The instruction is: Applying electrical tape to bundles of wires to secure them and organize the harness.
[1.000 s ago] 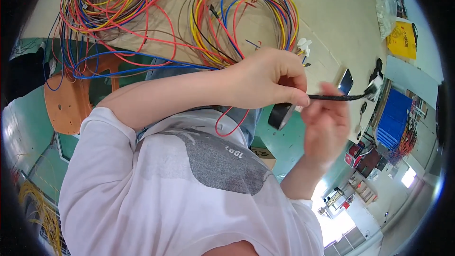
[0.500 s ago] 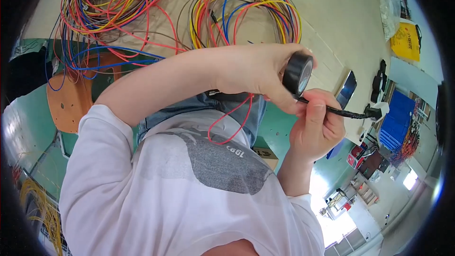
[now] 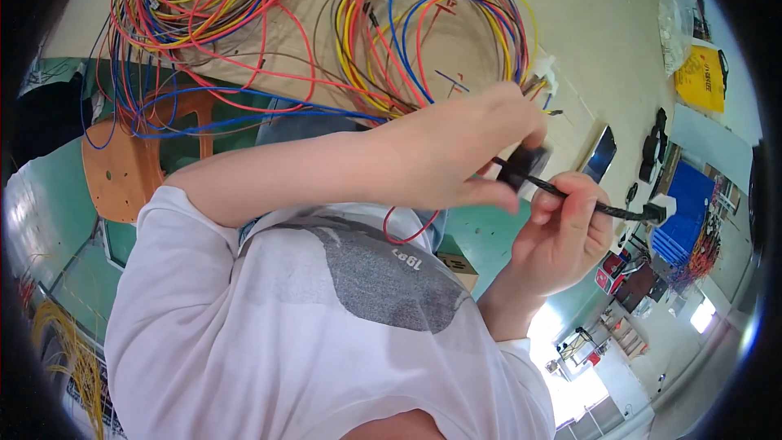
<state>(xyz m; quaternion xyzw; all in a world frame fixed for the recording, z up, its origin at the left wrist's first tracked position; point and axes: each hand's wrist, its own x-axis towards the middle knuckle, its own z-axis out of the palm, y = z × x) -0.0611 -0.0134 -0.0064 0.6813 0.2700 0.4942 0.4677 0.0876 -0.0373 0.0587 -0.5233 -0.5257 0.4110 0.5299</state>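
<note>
Black wrapped cable bundle [image 3: 623, 213], one: held in the air off the tabletop's [image 3: 586, 24] near right corner, slanting down to the right, its outer end bearing a white connector [image 3: 668, 209].

Right hand [image 3: 562, 236]: narrow grip, thumb and fingers pinched on the bundle.

Left hand [image 3: 452, 151]: motion-blurred, thumb standing apart from the fingers; whether it grips the tape firmly cannot be told.

Black tape roll [image 3: 531, 160], one: at the left hand's fingers, behind the bundle, which crosses in front of it.

Changes over the last half second: roll lowered from above the bundle to behind it; left thumb withdrawn from the bundle; connector end shifted right and down. Judged meaning: the roll is being carried round the bundle, the right hand doing the steadying.

Wire coils, two, multicoloured: larger coil [image 3: 171, 37] at the tabletop's left, strands drooping over the near edge; rounder coil [image 3: 515, 37] toward the middle.

Phone [image 3: 601, 155]: flat, toward the tabletop's right edge.

Containers:
– Clear plastic bag [image 3: 674, 28], by the right edge; whitish contents, not identifiable.
– Yellow bag [image 3: 699, 81], beyond that edge; contents hidden.
– Cardboard box [image 3: 456, 269], on the floor; contents unseen.
</note>
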